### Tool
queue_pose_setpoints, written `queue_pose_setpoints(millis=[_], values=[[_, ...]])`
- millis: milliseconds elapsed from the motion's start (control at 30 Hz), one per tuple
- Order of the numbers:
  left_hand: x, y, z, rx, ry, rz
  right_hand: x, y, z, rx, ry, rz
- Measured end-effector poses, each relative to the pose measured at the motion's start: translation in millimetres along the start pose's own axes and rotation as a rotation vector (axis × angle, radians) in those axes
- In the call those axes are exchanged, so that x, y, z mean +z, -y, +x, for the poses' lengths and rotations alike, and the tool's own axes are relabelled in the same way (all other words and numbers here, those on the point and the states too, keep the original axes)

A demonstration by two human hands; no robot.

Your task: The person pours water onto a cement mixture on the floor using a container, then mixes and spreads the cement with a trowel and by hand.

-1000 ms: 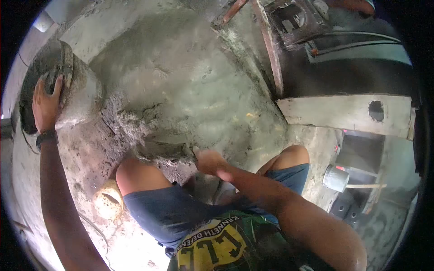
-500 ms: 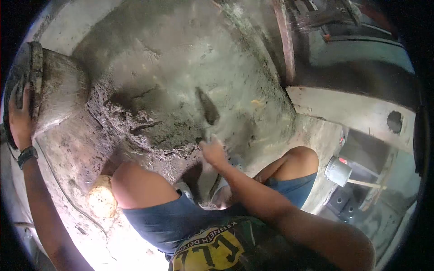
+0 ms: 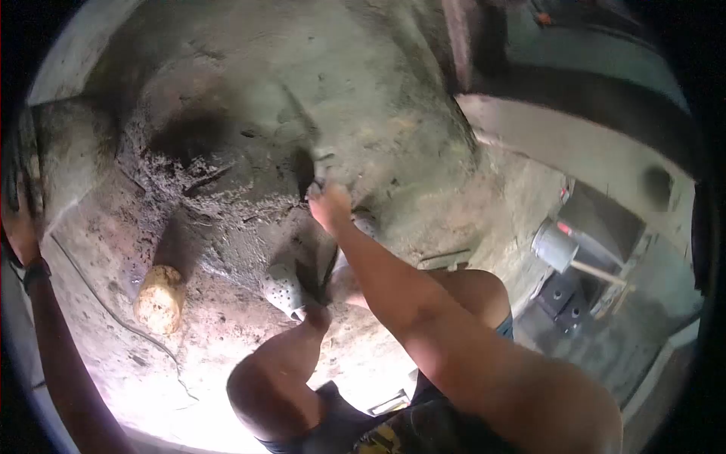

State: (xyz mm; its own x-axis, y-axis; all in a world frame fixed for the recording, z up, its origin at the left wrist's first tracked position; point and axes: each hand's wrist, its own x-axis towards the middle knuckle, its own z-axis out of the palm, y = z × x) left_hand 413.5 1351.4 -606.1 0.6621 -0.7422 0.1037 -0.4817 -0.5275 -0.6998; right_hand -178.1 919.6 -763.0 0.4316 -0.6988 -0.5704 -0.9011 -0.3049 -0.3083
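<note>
My right hand (image 3: 330, 206) is closed around the handle of a trowel, its dark narrow blade (image 3: 303, 168) over the wet mortar (image 3: 249, 166) on the floor. The mortar is rough and lumpy nearest my feet and smoother farther away. At the left edge, my left hand (image 3: 21, 231) rests on the rim of a tipped, mortar-stained bucket (image 3: 72, 151). Its fingers are partly dark and cut by the frame edge, but seem hooked over the rim.
Left of my feet stands a short round log piece (image 3: 160, 301), with a thin cable (image 3: 113, 314) beside it. My perforated clog (image 3: 283, 289) is near the mortar edge. A flat tool (image 3: 445, 259) lies behind my right foot. At right are a pale ledge (image 3: 575, 147) and a wooden-handled dipper (image 3: 556, 246).
My view has shifted and my legs have moved back and straightened somewhat. The trowel has come nearer the rough mortar edge. My left hand stays at the bucket.
</note>
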Motion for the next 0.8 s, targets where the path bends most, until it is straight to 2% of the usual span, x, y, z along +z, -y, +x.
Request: queue_pose_setpoints(millis=[33,100,133,167,233,267,300,333,367,400,467,500,533,567,600,633,700,733,767,800], values=[[-13,-4,8,-0.015,-0.012,-0.025,0,-3,-4,0.014,-0.025,0.015],[-41,-11,10,-0.078,-0.056,-0.131,4,-4,-14,-0.095,-0.274,0.158],[-61,-17,11,-0.112,-0.114,-0.227,9,-4,-20,0.033,-0.165,0.089],[-90,-26,7,-0.139,-0.205,-0.357,-2,-3,-31,0.048,-0.155,0.098],[-158,-48,-23,-0.144,-0.365,-0.608,-36,11,-43,0.283,0.005,0.225],[-192,-62,-53,-0.153,-0.376,-0.705,-35,3,-44,0.307,-0.001,0.271],[-219,-80,-99,-0.223,-0.17,-0.647,-32,-7,-44,0.332,-0.008,0.316],[-274,-111,-132,-0.217,-0.086,-1.078,-27,-21,-42,0.413,-0.063,0.35],[-316,-133,-174,-0.203,0.115,-0.899,-26,-38,-38,0.494,-0.123,0.382],[-334,-145,-240,-0.245,0.395,-1.025,-29,-65,-29,0.538,0.059,0.607],[-415,-160,-332,-0.275,0.89,-1.147,-41,-144,-17,0.164,0.28,0.402],[-448,-155,-382,-0.173,1.029,-1.073,-69,-179,-33,0.213,0.237,0.429],[-488,-146,-404,-0.177,1.22,-1.164,-100,-213,-49,0.26,0.191,0.457],[-508,-133,-455,-0.211,1.326,-1.25,-130,-247,-65,0.306,0.144,0.487],[-536,-117,-480,-0.162,1.458,-1.249,-197,-243,-115,0.427,-0.056,0.482],[-558,-98,-506,-0.137,1.534,-1.304,-246,-275,-167,0.462,-0.074,0.427],[-582,-61,-548,0.121,1.49,-1.376,-350,-333,-271,0.537,-0.106,0.319],[-598,-44,-540,0.058,1.575,-1.397,-388,-370,-328,0.498,-0.098,0.106],[-603,-26,-534,0.08,1.517,-1.373,-394,-457,-389,0.28,-0.056,-0.342],[-584,-13,-549,-0.11,1.568,-1.917,-411,-493,-439,0.369,0.019,-0.598]])
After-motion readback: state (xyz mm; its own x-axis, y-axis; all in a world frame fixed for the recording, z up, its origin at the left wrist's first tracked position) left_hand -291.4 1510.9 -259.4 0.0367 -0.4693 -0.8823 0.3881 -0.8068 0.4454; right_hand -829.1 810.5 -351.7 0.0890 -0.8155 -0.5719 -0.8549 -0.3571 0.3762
